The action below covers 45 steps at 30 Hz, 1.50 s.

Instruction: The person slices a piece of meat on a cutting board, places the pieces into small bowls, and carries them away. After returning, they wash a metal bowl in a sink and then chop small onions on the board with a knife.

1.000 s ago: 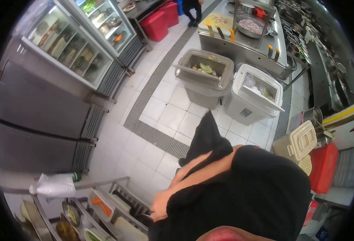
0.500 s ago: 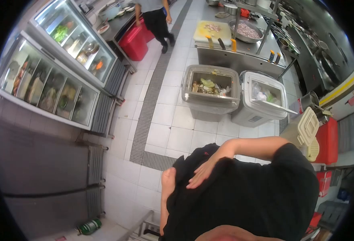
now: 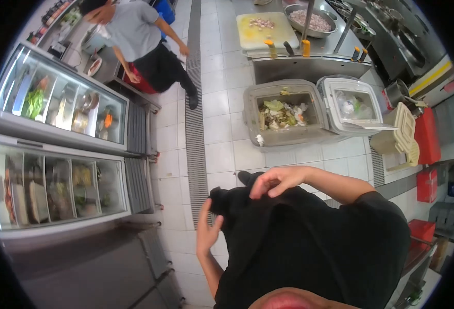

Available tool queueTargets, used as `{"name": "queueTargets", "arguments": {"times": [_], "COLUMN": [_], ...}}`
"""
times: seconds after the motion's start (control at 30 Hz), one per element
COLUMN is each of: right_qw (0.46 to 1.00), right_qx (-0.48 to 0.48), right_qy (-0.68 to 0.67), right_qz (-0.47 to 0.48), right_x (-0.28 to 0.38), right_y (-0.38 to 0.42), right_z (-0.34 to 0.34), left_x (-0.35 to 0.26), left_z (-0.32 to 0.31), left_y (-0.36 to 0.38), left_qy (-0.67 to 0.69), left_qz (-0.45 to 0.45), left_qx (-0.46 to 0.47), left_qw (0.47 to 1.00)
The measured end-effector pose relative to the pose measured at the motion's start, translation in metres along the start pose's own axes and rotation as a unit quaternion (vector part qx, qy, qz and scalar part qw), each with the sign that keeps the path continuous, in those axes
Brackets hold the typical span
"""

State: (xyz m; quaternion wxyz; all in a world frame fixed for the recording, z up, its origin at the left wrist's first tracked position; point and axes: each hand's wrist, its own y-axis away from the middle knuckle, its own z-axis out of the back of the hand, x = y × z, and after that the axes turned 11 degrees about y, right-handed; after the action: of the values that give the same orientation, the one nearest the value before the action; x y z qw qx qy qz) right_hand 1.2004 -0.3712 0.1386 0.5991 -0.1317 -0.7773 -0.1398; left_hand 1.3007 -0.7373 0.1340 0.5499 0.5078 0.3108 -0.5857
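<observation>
Clothing (image 3: 309, 226), black and worn over the torso, is no longer covered by a flattened right hand (image 3: 284, 180) — its fingers are now loosely curled, nothing seen gripped — while the left hand (image 3: 208, 234) is held unclenched by a fold, contact being unclear, so both seem freed.

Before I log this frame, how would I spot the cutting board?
Find the steel counter at the top. The cutting board lies at its left end. Unlike the round metal bowl beside it, it is flat, rectangular and yellow-stained.
</observation>
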Motion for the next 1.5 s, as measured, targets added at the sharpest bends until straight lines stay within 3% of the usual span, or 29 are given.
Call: {"name": "queueTargets", "arguments": {"times": [0.07, 0.13, 0.27, 0.43, 0.5, 0.53, 0.6, 0.63, 0.67, 0.7, 0.73, 0.77, 0.83, 0.97, 1.13, 1.2, 1.33, 1.4, 1.5], "right_qw": [0.986, 0.985, 0.978, 0.970, 0.975, 0.976, 0.999, 0.986, 0.985, 0.942, 0.858, 0.852, 0.754, 0.686, 0.546, 0.529, 0.486, 0.386, 0.367], "right_qx": [-0.023, 0.041, 0.098, 0.053, 0.065, 0.051, -0.028, -0.112, -0.126, -0.327, -0.512, -0.522, -0.641, -0.694, -0.776, -0.772, -0.784, -0.808, -0.795], "right_qy": [0.156, 0.167, 0.169, 0.224, 0.214, 0.214, -0.002, -0.113, -0.110, -0.070, -0.028, -0.024, -0.108, -0.215, -0.316, -0.353, -0.375, -0.419, -0.447], "right_qz": [0.046, 0.022, -0.074, -0.081, 0.007, 0.004, 0.039, 0.042, 0.046, 0.003, -0.040, -0.037, -0.094, -0.041, -0.008, 0.009, 0.096, 0.149, 0.184], "right_x": [0.004, -0.003, 0.028, 0.078, 0.077, 0.081, 0.089, 0.087, 0.076, 0.059, 0.048, 0.044, 0.037, 0.023, 0.001, -0.016, -0.043, -0.042, -0.051], "right_y": [-0.044, -0.079, -0.123, -0.158, -0.167, -0.167, -0.168, -0.173, -0.183, -0.192, -0.199, -0.201, -0.197, -0.173, -0.148, -0.131, -0.095, -0.079, -0.054], "right_z": [0.014, 0.029, 0.080, 0.145, 0.177, 0.191, 0.212, 0.216, 0.224, 0.234, 0.245, 0.252, 0.261, 0.269, 0.316, 0.353, 0.444, 0.480, 0.525], "left_x": [-0.001, 0.045, 0.041, 0.040, 0.041, 0.042, 0.042, 0.042, 0.087, 0.097, 0.092, 0.079, 0.036, -0.059, -0.091, -0.097, -0.125, -0.130, -0.149], "left_z": [0.005, 0.014, 0.066, 0.107, 0.125, 0.133, 0.156, 0.170, 0.184, 0.188, 0.187, 0.184, 0.174, 0.156, 0.136, 0.130, 0.118, 0.107, 0.082], "left_y": [-0.022, -0.027, -0.097, -0.205, -0.252, -0.273, -0.313, -0.333, -0.369, -0.405, -0.446, -0.488, -0.560, -0.636, -0.714, -0.755, -0.846, -0.891, -0.958], "left_qy": [0.253, 0.376, 0.291, 0.163, 0.102, 0.069, 0.000, -0.035, -0.092, -0.118, -0.140, -0.093, -0.043, -0.021, -0.032, -0.063, -0.129, -0.111, -0.156], "left_qz": [0.036, 0.112, 0.172, 0.242, 0.263, 0.271, 0.283, 0.286, 0.158, 0.069, -0.022, -0.039, -0.083, -0.141, -0.125, -0.153, -0.175, -0.143, -0.159], "left_qx": [0.091, 0.084, 0.122, 0.172, 0.198, 0.213, 0.239, 0.250, 0.242, 0.212, 0.179, 0.173, 0.162, 0.189, 0.325, 0.365, 0.372, 0.389, 0.407], "left_qw": [0.963, 0.916, 0.933, 0.941, 0.939, 0.936, 0.929, 0.925, 0.953, 0.968, 0.974, 0.980, 0.982, 0.972, 0.937, 0.916, 0.902, 0.903, 0.886]}}
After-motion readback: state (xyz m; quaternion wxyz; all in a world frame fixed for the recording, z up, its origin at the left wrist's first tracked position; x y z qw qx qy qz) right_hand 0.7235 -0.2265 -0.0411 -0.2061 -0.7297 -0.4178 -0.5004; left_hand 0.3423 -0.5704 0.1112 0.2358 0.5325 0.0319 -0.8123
